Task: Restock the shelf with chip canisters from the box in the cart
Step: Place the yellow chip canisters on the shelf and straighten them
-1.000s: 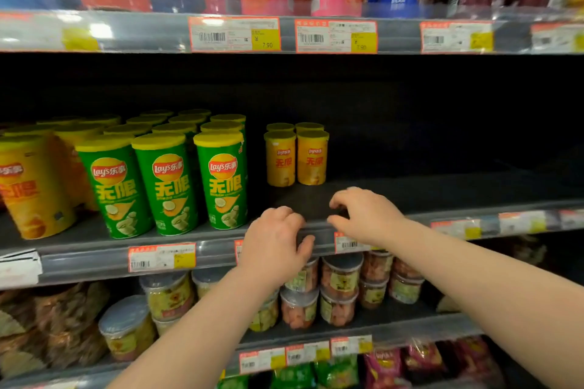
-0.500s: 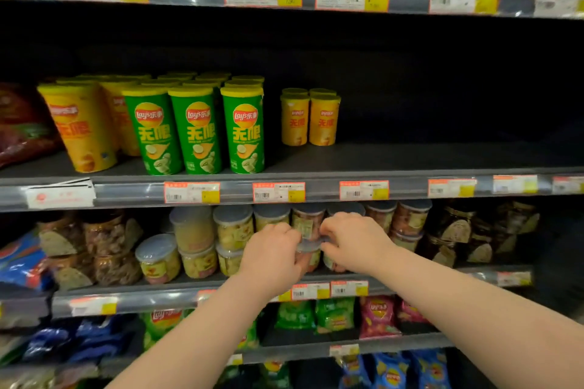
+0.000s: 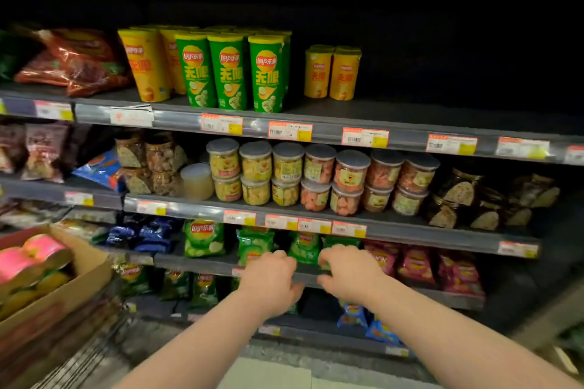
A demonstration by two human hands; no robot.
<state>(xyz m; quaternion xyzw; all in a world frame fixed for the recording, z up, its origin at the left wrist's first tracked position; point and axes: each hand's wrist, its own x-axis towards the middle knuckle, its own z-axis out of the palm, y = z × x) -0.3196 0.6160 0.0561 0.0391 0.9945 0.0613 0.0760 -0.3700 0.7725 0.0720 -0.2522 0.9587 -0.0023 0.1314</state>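
Observation:
Green chip canisters (image 3: 230, 73) stand in rows on the upper dark shelf (image 3: 410, 133), with tall yellow canisters (image 3: 147, 68) to their left and two small yellow canisters (image 3: 331, 74) to their right. The rest of that shelf to the right holds nothing. At the lower left, a cardboard box (image 3: 72, 281) in the wire cart (image 3: 79, 363) holds pink and yellow canisters (image 3: 34, 259) lying on their sides. My left hand (image 3: 271, 281) and my right hand (image 3: 350, 271) hang side by side in front of the low chip-bag shelf, fingers loosely curled, holding nothing.
Clear snack tubs (image 3: 319, 177) fill the middle shelf. Green chip bags (image 3: 203, 238) and pink bags (image 3: 417, 265) sit on the shelf below, red bags (image 3: 76, 63) at the upper left. Price tags (image 3: 290, 131) line the shelf edges.
The view has pulled back and tilted down, bringing the cart and box into sight. Both hands have dropped from the canister shelf's edge to the level of the low chip-bag shelf.

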